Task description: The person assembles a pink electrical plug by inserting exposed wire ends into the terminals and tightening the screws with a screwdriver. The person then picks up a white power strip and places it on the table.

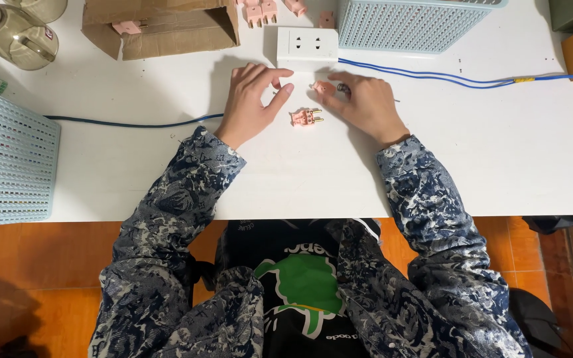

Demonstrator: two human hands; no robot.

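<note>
A pink plug part (324,87) is pinched in the right hand (364,104), fingers closed. A second pink plug (306,118) lies at 8 o'clock, prongs toward 3, between both hands; the left hand (252,101) rests open, empty, on the tabletop (499,152).

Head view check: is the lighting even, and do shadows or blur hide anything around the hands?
Head view: bright, even light on the white table; soft shadows beneath the left hand and right hand; pink plug part sharp; no motion blur; floor dimmer at the lower left.
</note>
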